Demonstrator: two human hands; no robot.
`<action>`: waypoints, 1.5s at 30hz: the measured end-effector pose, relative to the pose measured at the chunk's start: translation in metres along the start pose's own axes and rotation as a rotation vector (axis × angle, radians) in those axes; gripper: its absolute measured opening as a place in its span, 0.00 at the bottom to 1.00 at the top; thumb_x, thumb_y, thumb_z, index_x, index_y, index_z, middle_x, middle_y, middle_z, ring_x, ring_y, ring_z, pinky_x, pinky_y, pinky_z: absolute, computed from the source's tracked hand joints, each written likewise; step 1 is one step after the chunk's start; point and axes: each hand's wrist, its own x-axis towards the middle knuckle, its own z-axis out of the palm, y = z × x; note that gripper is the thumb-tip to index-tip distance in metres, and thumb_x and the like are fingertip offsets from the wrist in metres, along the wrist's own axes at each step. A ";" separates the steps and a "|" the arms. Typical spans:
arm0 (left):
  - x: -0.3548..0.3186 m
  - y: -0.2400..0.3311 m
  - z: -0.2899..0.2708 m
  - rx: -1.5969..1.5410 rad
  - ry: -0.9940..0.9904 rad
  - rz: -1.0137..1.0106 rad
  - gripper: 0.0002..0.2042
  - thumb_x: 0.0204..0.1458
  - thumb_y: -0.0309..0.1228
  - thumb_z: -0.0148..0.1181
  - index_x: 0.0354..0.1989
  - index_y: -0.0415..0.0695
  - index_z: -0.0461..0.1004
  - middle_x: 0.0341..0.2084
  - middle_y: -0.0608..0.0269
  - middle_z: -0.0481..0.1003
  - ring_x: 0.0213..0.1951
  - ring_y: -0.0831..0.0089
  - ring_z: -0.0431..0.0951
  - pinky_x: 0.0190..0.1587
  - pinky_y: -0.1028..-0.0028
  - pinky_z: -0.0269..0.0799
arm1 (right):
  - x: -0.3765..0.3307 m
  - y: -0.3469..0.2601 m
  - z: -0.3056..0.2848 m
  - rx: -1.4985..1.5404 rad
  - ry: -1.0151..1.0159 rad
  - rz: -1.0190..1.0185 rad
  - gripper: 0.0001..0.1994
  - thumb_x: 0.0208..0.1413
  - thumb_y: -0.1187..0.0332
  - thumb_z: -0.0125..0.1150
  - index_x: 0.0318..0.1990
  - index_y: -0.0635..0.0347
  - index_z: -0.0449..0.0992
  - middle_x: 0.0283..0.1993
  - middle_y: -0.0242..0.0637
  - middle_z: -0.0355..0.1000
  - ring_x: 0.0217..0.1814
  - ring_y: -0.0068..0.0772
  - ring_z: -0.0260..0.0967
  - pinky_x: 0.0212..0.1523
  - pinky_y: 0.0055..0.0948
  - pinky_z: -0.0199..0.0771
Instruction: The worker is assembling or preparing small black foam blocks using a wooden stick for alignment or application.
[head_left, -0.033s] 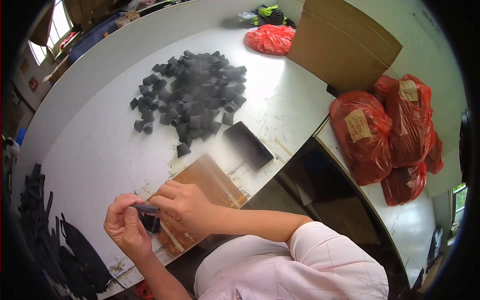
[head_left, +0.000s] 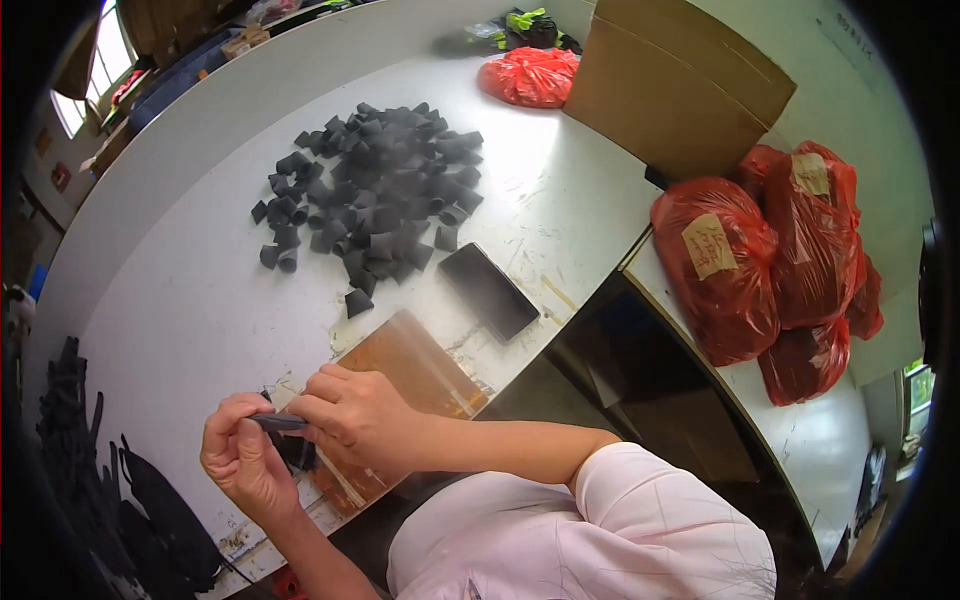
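Between my two hands is a small dark grey piece of cloth-like material [head_left: 277, 422], pinched at both ends above the near table edge. My left hand [head_left: 243, 455] has its thumb and fingers closed on one end. The fingers of my right hand [head_left: 352, 412] are closed on the other end and partly hide it. Below them lies a brown board [head_left: 400, 355], with a black item [head_left: 298, 452] at its left side, mostly covered by my hands. Farther off is a heap of short black tube-like pieces [head_left: 385, 190].
A dark phone-like slab [head_left: 490, 292] lies right of the heap. Black strips [head_left: 68, 420] pile up at the left edge. Red plastic bags [head_left: 715, 275] sit on the right-hand surface, a cardboard sheet [head_left: 680, 85] stands behind, and another red bag [head_left: 530, 77] is at the back.
The whole view has shifted slightly, so the table things appear a little farther left. Both hands keep hold of the dark piece, which now lies closer to level.
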 end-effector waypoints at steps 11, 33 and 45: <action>-0.004 0.022 0.024 -0.040 0.170 0.133 0.10 0.50 0.26 0.52 0.41 0.38 0.68 0.31 0.59 0.69 0.35 0.75 0.66 0.41 0.76 0.62 | 0.026 -0.018 -0.013 0.137 0.357 -0.130 0.14 0.33 0.76 0.60 0.33 0.63 0.70 0.22 0.33 0.60 0.23 0.30 0.60 0.16 0.26 0.59; -0.028 0.016 0.004 0.328 0.262 0.021 0.06 0.46 0.20 0.51 0.33 0.34 0.71 0.31 0.60 0.70 0.28 0.81 0.68 0.28 0.85 0.62 | -0.040 0.008 -0.051 0.371 0.178 0.433 0.02 0.46 0.77 0.54 0.27 0.66 0.72 0.16 0.32 0.62 0.16 0.22 0.57 0.17 0.22 0.54; -0.039 -0.100 -0.144 1.038 0.465 -0.340 0.16 0.43 0.31 0.56 0.40 0.35 0.69 0.27 0.54 0.71 0.27 0.65 0.71 0.34 0.69 0.67 | -0.080 0.232 -0.261 0.442 0.853 1.151 0.13 0.52 0.60 0.55 0.34 0.62 0.70 0.23 0.27 0.66 0.19 0.14 0.59 0.16 0.11 0.57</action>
